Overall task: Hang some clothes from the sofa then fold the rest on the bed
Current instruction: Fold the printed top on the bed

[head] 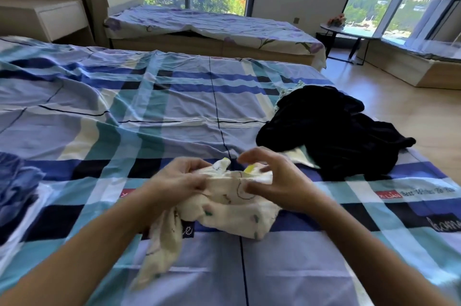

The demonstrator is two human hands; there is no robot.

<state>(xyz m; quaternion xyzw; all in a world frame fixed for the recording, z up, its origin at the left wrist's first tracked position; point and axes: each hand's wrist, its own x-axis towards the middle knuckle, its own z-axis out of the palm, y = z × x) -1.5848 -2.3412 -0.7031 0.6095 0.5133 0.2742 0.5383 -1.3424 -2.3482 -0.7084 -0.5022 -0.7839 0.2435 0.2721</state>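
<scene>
Two forearms fill the bottom of the view, meeting over the bed (154,96) with its blue, teal and white plaid sheet. Left hand (178,179) has its fingers curled tight into a bunch of the cream cloth (234,208): that's a firm grip. Right hand (275,181) arches over the cloth's upper edge, fingers spread and bent, thumb tip on the fabric; motion blur hides whether it actually pinches, so I cannot tell. The cloth itself sits crumpled on the sheet between the hands, small printed marks and a yellow patch showing, one loose end trailing down towards the camera under the left wrist.

Just right of the hands, a heap of black clothes (334,131) lies at the bed's right edge, with a bit of pale fabric peeking from under it. Blue clothes (17,186) are bunched at the far left. Beyond, a low bed with a floral cover (212,25) sits under the window, and a round surface (349,31) carrying flowers stands to its right.
</scene>
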